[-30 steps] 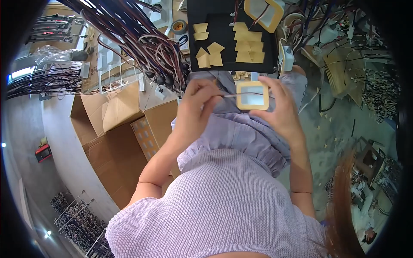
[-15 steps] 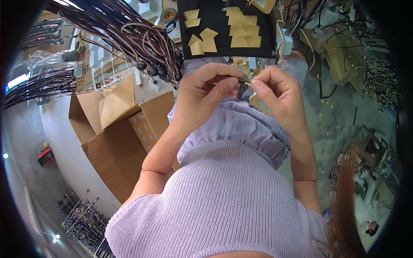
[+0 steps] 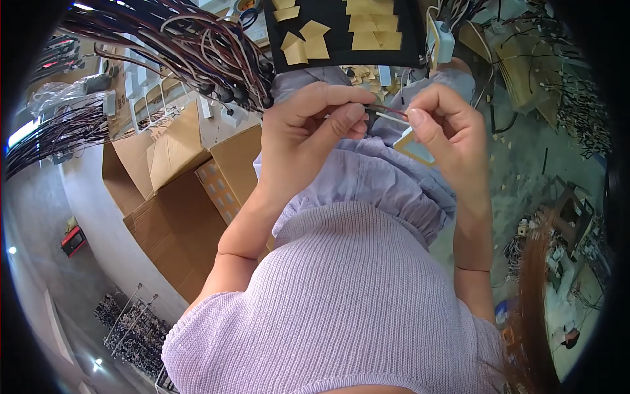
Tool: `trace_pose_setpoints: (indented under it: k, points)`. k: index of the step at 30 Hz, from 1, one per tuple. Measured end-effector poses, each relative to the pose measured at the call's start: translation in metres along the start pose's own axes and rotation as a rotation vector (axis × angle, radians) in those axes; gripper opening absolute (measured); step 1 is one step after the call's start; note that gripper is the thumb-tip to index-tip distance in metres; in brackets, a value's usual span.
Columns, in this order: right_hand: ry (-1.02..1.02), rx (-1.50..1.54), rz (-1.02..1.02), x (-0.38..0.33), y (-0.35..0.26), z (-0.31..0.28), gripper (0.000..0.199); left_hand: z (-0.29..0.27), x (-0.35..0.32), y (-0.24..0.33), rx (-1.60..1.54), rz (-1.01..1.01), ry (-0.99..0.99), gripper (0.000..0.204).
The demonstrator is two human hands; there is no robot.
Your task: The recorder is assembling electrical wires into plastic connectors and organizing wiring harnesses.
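Above my lap, my left hand (image 3: pixel 312 131) pinches a thin cable between thumb and index finger. Thin wires (image 3: pixel 392 118), one reddish and one white, stretch from there across a short gap to my right hand (image 3: pixel 449 128), whose thumb and fingertips are closed on them. Below my right fingers shows a flat white piece with a yellow rim (image 3: pixel 416 148), partly covered by that hand; whether it joins the wires I cannot tell. Past my hands, a black board (image 3: pixel 321 39) carries several yellowish paper pieces (image 3: pixel 375 41).
A thick bundle of dark and white cables (image 3: pixel 216 49) hangs at the upper left. Below it stands an open cardboard box (image 3: pixel 174 223). A white box-shaped part (image 3: pixel 443 43) sits right of the board. More wire heaps (image 3: pixel 577 125) lie at the right.
My right hand has moved right, away from my left, so more of the wires shows between them. The flat yellow-rimmed piece has shifted right too. The board now appears higher in view.
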State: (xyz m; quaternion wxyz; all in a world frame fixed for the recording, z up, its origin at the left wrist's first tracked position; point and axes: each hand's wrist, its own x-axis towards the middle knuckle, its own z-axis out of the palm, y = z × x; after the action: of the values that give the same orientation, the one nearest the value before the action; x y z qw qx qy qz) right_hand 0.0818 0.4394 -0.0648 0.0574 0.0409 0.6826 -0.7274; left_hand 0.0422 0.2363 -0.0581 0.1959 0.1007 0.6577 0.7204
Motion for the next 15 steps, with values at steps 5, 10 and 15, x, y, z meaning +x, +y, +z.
trace_pose_setpoints:
  k: [5,10,15]
  points:
    - [0.040,-0.015,-0.035,0.002,-0.006,0.009,0.008,0.005,0.002,-0.001,-0.005,0.018,-0.025,0.019]
    - [0.041,0.029,-0.012,0.002,-0.005,0.004,0.007,0.006,0.004,-0.003,0.023,0.038,-0.067,0.021]
    - [0.033,0.006,-0.039,0.000,-0.007,-0.001,0.007,0.009,0.007,0.000,0.016,-0.008,-0.091,0.020]
